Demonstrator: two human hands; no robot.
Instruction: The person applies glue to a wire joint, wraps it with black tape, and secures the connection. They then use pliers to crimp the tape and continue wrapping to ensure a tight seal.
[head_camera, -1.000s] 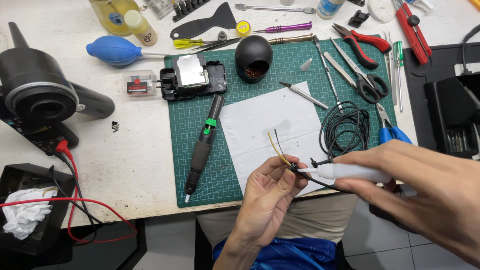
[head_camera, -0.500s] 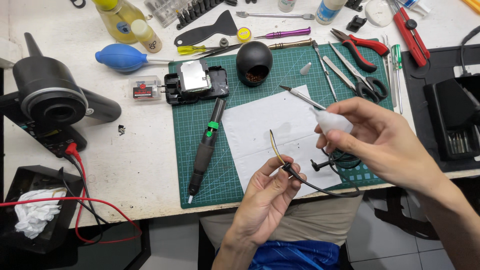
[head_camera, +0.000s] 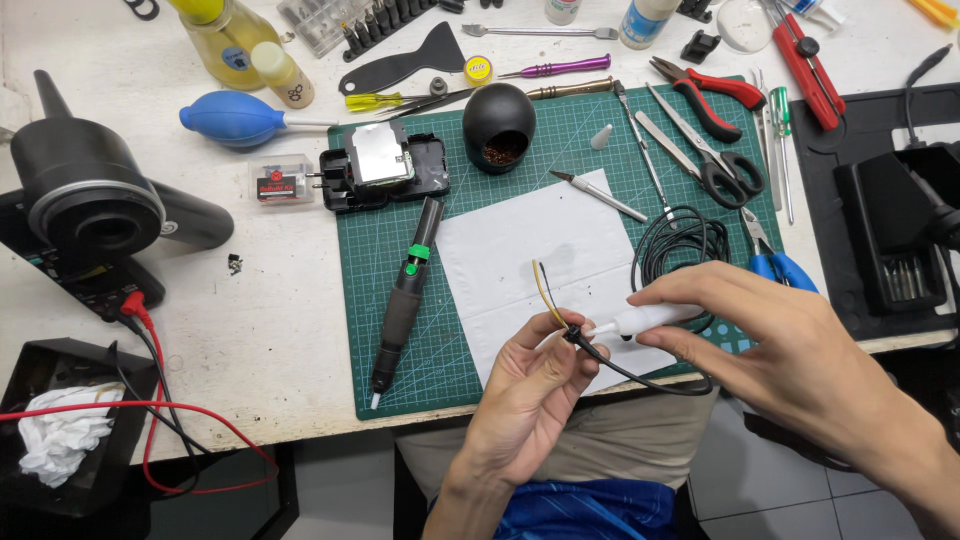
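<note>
Left hand (head_camera: 530, 385) pinches a black cable (head_camera: 640, 375) w/ yellow leads sticking up, just off the front edge of the green mat (head_camera: 400, 215). Right hand (head_camera: 770, 335) is wrapped around a white tube (head_camera: 640, 322), nozzle touching the cable end. Risk — squeeze too hard & the contents blob onto fingertips, or the thin leads bend away.
</note>
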